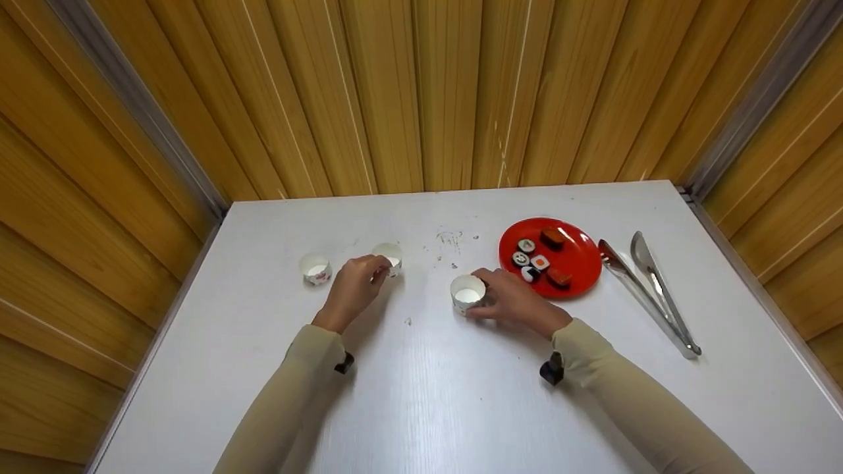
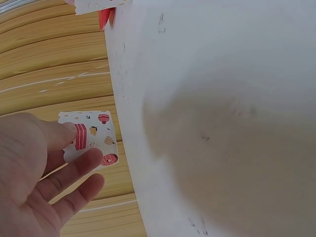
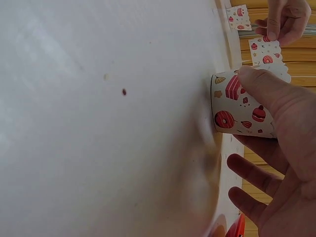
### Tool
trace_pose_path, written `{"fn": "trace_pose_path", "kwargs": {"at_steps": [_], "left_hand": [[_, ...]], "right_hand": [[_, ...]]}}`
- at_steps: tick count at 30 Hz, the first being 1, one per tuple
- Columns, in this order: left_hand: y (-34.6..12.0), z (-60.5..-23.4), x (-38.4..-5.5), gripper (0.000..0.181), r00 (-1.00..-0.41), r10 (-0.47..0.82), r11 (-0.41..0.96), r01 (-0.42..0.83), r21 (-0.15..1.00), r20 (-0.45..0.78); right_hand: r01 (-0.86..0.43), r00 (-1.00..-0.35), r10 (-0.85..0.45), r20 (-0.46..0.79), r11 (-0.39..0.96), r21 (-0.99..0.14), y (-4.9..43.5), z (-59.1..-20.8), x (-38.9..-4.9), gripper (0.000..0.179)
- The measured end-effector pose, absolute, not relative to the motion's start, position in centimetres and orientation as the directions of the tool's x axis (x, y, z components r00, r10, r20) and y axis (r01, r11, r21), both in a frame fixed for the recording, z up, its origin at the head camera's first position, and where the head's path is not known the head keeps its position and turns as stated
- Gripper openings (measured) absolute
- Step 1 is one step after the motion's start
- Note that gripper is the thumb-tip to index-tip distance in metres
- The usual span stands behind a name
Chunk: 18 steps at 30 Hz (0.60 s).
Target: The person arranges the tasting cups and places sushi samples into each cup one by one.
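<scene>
Three white paper baking cups with red cake prints stand on the white table. My left hand [image 1: 355, 289] pinches the rim of the middle paper cup [image 1: 387, 250], with thumb and finger on its near wall; the left wrist view shows that printed cup [image 2: 94, 131] close up. Around the right-hand paper cup [image 1: 468, 289] curl the thumb and a finger of my right hand [image 1: 517, 301]. In the right wrist view this cup [image 3: 242, 106] is at or just above the tabletop; its other fingers are spread. Farther left stands the third paper cup [image 1: 315, 269], untouched.
A red plate [image 1: 583, 263] with several sushi pieces [image 1: 540, 263] lies right of my right hand. Beside it are metal tongs [image 1: 649, 296]. Dark scuffs [image 1: 450, 238] mark the table [image 1: 421, 395]. Wood-look panels [image 1: 448, 99] enclose the back and sides.
</scene>
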<state>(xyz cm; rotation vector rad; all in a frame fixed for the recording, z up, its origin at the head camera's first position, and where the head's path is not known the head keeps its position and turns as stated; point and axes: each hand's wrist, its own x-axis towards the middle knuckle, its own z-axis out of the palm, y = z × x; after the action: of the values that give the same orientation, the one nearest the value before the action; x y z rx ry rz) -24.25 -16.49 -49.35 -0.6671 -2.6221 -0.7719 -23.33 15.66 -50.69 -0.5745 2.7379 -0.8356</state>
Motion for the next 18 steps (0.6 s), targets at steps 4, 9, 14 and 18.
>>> {"fn": "trace_pose_path", "kwargs": {"at_steps": [4, 9, 14, 18], "left_hand": [[-16.68, -49.59, -24.41, 0.012, -0.844, 0.343, 0.748, 0.511, 0.424, 0.413], [-16.96, -49.92, -24.56, 0.012, -0.846, 0.338, 0.753, 0.506, 0.421, 0.412], [-17.13, -50.16, -24.71, 0.011, -0.86, 0.325, 0.764, 0.484, 0.427, 0.392], [-17.21, -50.3, -24.84, 0.011, -0.869, 0.32, 0.766, 0.472, 0.437, 0.377]], "right_hand": [[-0.317, -0.897, -0.436, -0.072, 0.749, -0.581, 15.89, -50.81, -23.21, 0.064], [-0.349, -0.893, -0.449, -0.022, 0.723, -0.596, 16.25, -51.07, -23.04, 0.061], [-0.338, -0.895, -0.445, -0.031, 0.722, -0.604, 16.48, -51.15, -22.86, 0.062], [-0.326, -0.896, -0.441, -0.04, 0.718, -0.615, 16.55, -51.03, -22.64, 0.062]]}}
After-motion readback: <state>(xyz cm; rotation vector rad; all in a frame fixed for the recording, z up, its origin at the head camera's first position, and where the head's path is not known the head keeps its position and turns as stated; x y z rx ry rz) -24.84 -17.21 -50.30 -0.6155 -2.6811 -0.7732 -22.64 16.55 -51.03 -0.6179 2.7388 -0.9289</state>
